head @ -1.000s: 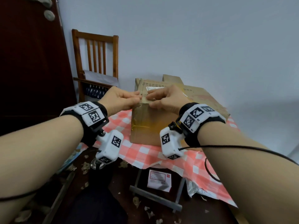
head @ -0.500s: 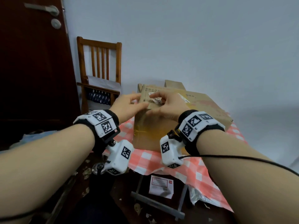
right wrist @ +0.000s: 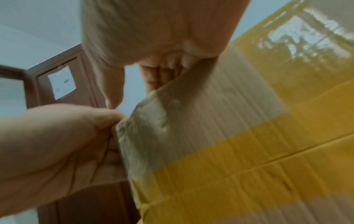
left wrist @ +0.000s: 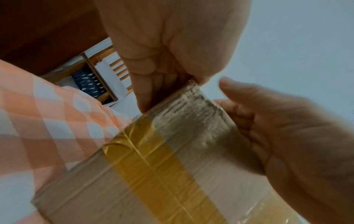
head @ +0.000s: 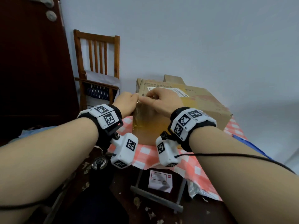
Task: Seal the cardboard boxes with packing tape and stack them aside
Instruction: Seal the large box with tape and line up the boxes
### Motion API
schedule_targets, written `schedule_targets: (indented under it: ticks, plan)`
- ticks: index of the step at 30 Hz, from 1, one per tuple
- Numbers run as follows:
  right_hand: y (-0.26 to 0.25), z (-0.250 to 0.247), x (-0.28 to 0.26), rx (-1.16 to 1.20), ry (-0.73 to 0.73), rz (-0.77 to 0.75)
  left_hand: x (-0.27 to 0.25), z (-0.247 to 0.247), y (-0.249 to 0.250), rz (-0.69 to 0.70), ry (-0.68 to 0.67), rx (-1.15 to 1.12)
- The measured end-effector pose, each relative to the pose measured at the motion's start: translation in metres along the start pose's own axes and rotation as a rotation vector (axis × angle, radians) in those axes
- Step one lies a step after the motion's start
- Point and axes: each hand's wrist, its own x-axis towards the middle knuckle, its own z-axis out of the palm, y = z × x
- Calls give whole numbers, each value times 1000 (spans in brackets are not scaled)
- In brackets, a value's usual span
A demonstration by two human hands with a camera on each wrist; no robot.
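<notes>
Cardboard box (head: 169, 113) sitting on the checked desk (head: 145, 152); left hand (head: 127, 102) and right hand (head: 163, 101) are meeting at its near top corner, fingers (left wrist: 145, 84) pinching clear tape (left wrist: 191, 115) there, yellow tape (left wrist: 153, 159) at 6 o'clock below

Matt corrugated cardboard box (head: 161, 125), glossy tape (left wrist: 164, 163)

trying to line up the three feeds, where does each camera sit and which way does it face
Head: worn on the head, looking forward and down at the cardboard box on the checked tablecloth; both forearms, the left hand and right hand show.
Left wrist: under the left wrist, looking up along the box's yellow tape at the left hand's fingers on the corner; the right hand is at the right.
Right wrist: under the right wrist, looking up at the same corner; the left hand is at the left.
Shared: both wrist views show the taped box corner and both hands.
</notes>
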Motion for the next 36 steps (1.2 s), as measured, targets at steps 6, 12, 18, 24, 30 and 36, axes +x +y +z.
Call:
schedule_targets:
  ticks: [6, 12, 18, 24, 30, 36]
  plan:
    - [-3, -2, 6, 8, -110, 42, -3, 1, 6, -25, -1, -32]
    - [-6, 5, 9, -60, -56, 79, -2, -2, 6, -74, -21, -88]
    - [-3, 0, 9, -13, -83, 86, -1, -1, 8, -7, -11, 34]
    - [-4, 0, 11, -14, -99, 38, -2, -6, 3, 52, -21, 115]
    - [1, -6, -7, 35, -123, -53, -18, -20, -4, 406, 26, 347]
    - [-2, 1, -7, -87, -86, -63, -13, -34, 0, 363, -145, 572]
